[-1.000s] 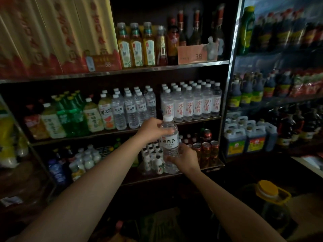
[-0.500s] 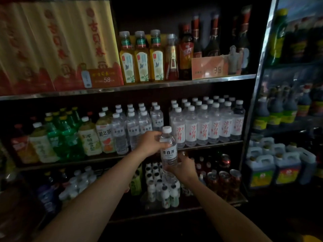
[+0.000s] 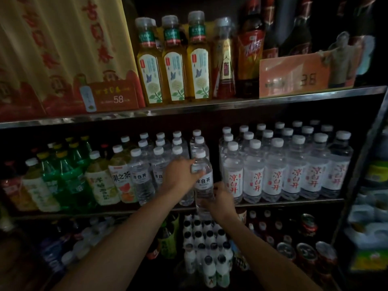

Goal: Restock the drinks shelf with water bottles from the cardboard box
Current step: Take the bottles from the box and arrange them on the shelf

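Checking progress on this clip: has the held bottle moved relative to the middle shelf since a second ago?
Yes. The bottle has gone up and toward the middle shelf: it was below the shelf's bottles, now level with them, its base at the shelf's front edge.

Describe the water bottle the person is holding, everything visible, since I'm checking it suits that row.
The water bottle is clear plastic with a white cap and a white label bearing dark characters. It stands upright at the front edge of the middle shelf, in the gap between the dark-lettered and red-lettered waters. The left hand grips its shoulder, partly covering the label; the right hand holds its lower body. Its base hangs slightly below the shelf edge.
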`<state>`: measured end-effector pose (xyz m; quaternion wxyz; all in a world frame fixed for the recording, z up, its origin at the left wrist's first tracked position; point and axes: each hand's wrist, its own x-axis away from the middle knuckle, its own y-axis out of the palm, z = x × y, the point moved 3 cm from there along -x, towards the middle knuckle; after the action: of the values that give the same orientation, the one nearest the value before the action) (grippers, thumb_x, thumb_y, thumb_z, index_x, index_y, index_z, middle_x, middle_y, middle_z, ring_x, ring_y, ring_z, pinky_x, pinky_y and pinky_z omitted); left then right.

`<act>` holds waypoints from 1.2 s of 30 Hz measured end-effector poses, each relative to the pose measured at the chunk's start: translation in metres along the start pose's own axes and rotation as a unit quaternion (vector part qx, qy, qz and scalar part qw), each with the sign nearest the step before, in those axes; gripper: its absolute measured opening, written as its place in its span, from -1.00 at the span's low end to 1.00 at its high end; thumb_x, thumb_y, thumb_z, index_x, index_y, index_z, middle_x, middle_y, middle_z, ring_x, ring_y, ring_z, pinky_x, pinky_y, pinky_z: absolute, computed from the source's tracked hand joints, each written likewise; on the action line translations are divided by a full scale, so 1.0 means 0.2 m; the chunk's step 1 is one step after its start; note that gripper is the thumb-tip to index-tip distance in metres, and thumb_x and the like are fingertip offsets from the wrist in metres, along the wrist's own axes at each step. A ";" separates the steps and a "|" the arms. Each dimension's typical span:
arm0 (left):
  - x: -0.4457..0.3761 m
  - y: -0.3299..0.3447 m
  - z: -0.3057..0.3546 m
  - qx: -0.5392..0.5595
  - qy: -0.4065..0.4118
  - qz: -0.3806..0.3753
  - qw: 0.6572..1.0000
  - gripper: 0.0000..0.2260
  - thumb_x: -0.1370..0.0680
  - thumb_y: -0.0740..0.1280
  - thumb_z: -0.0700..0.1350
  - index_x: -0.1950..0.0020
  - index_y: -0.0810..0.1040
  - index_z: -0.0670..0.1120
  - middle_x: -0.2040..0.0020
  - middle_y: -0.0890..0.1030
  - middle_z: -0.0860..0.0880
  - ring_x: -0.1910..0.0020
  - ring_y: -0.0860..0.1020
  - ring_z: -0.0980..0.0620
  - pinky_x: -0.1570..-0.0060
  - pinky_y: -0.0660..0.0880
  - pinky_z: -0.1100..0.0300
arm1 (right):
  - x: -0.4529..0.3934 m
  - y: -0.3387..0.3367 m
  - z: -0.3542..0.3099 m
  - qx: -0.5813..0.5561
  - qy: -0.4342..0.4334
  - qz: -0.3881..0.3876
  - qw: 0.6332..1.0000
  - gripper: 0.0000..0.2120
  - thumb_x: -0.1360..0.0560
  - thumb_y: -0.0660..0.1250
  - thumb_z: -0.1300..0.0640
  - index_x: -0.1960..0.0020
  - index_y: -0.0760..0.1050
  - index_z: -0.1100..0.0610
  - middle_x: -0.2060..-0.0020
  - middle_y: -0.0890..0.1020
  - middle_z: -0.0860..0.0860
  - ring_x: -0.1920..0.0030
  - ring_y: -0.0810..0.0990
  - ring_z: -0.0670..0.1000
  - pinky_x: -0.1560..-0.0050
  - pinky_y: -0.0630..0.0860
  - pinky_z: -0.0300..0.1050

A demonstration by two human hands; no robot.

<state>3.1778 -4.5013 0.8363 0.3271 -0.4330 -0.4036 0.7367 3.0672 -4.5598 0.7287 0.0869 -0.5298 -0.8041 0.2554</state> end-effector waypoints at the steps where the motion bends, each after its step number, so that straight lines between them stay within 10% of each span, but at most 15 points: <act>1: -0.02 0.00 0.00 -0.063 0.012 0.028 0.998 -0.54 -0.48 0.30 0.26 -0.30 0.51 0.07 -0.14 0.53 -0.03 -0.08 0.52 0.01 0.14 0.45 0.16 | -0.02 0.01 -0.01 0.005 -0.004 -0.004 1.000 -0.54 -0.38 0.51 0.09 -0.12 0.33 0.15 0.19 0.49 -0.14 0.12 0.53 -0.05 0.15 0.52 -0.13; 10: -0.16 0.03 -0.01 -0.101 0.087 0.054 0.990 -0.59 -0.53 0.28 0.13 -0.34 0.48 0.03 -0.28 0.51 0.03 -0.30 0.37 -0.01 -0.25 0.22 0.11 | -0.15 0.06 0.02 -0.021 -0.025 -0.001 0.999 -0.65 -0.44 0.45 0.12 -0.09 0.33 0.09 0.07 0.64 0.00 0.22 0.57 -0.13 0.34 0.44 -0.44; 26: -0.10 0.07 -0.04 -0.167 0.126 0.089 0.974 -0.59 -0.55 0.27 0.08 -0.37 0.45 -0.01 -0.29 0.53 0.06 -0.27 0.40 0.02 -0.13 0.09 0.14 | -0.22 0.12 0.06 -0.093 -0.057 0.049 0.993 -0.54 -0.44 0.46 0.23 -0.20 0.27 0.13 -0.09 0.57 0.03 0.07 0.48 -0.17 0.30 0.40 -0.54; 36: -0.03 0.10 -0.05 -0.177 0.099 0.049 0.978 -0.44 -0.57 0.20 0.11 -0.53 0.15 0.01 -0.35 0.42 0.01 -0.35 0.31 -0.02 -0.28 0.16 0.04 | -0.17 0.12 0.06 -0.103 -0.039 0.035 0.993 -0.36 -0.39 0.51 0.20 -0.35 0.26 0.16 -0.23 0.55 0.05 -0.19 0.55 0.02 -0.05 0.49 -0.20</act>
<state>3.1868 -4.5115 0.8183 0.2472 -0.5741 -0.4712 0.6223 3.0962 -4.5870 0.7116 -0.0088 -0.5535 -0.8096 0.1950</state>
